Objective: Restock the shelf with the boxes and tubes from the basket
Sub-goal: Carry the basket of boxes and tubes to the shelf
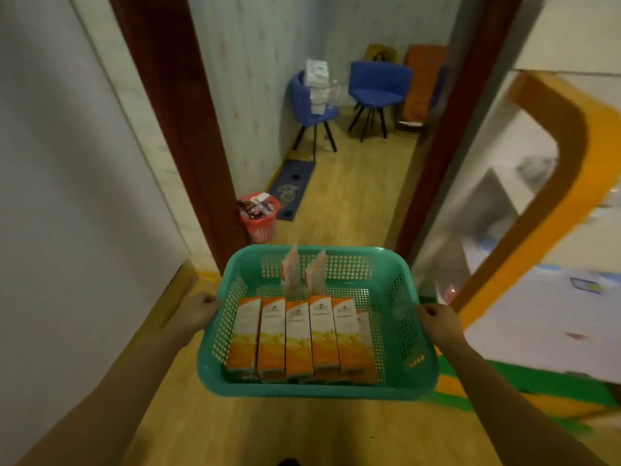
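Note:
A green plastic basket [396, 260] is carried in front of me above the floor. My left hand [198, 312] grips its left rim and my right hand [437, 319] grips its right rim. Inside, several white-and-orange boxes [297, 338] lie side by side along the near wall. Two white-and-orange tubes [304, 272] stand upright against the far wall. No shelf is in view.
A dark wooden doorway [168, 129] opens ahead into a small room with two blue chairs [378, 85], one stacked with white packs. A pink waste bin [258, 213] and a dark mat [292, 188] sit past the threshold. An orange-edged counter [554, 196] stands at right.

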The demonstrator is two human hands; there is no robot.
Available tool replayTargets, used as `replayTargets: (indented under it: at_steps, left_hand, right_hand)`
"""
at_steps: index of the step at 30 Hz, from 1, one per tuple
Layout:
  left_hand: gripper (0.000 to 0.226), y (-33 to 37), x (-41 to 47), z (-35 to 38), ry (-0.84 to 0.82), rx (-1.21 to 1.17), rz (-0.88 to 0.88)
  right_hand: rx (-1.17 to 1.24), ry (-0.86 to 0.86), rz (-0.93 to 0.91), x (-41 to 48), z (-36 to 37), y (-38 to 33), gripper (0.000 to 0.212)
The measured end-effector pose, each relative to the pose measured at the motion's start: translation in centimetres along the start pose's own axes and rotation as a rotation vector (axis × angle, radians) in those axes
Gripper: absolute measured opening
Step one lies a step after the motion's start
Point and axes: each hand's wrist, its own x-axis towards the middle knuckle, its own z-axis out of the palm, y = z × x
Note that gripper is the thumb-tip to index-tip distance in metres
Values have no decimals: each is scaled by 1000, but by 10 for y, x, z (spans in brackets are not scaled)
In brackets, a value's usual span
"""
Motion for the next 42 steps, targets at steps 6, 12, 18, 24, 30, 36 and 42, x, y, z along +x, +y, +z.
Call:
replayTargets:
  at_steps: [6,12,18,24,30,36,42]
  left_hand:
    - [20,57,-29,60,-105,100,122]
    - [29,104,-56,125,-281,139,237]
    - [26,142,-94,187,-474,261,364]
    - [19,180,-166,253,-527,274,422]
    - [19,206,-240,340,-476,254,432]
    - [28,236,-309,422,-473,279,428]
    - [27,281,-356,505,-566,307,399]
  right_hand:
    - [61,161,155,-51,-58,78,34]
    - [178,295,347,-106,-105,149,41]
    - [258,426,450,-149,-145,228,38]
    - [254,465,522,-190,-196,295,38]
    - [251,450,532,-217,-273,375,38]
    - [238,488,543,-232,-339,456,38]
    - [287,502,578,-231,-398,528,37]
